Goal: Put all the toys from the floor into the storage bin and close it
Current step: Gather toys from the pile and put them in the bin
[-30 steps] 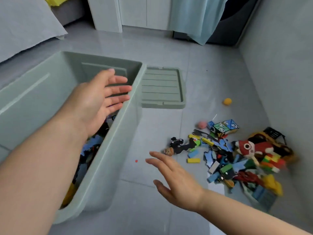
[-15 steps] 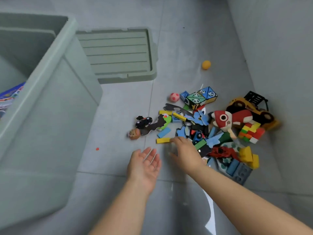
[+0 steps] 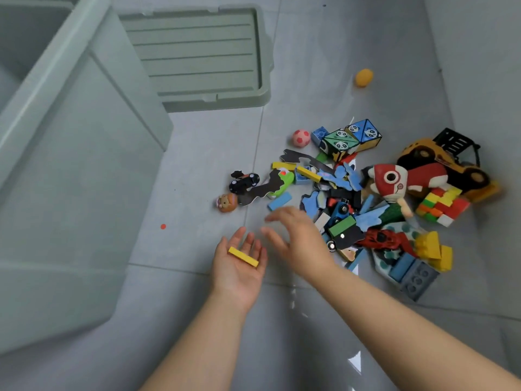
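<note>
Bin (image 3: 70, 193) at left. Lid (image 3: 197, 52) flat on floor (image 3: 214, 131) behind it. Toy pile (image 3: 366, 198) at right; lone ball (image 3: 364, 77) beyond. Block (image 3: 243, 257) on left hand (image 3: 236, 277), before the pile.

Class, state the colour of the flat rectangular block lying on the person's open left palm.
The flat rectangular block is yellow; head view.

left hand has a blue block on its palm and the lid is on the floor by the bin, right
Not quite. The head view shows the block on the palm of the left hand is yellow, not blue. The lid does lie on the floor by the bin.
</note>
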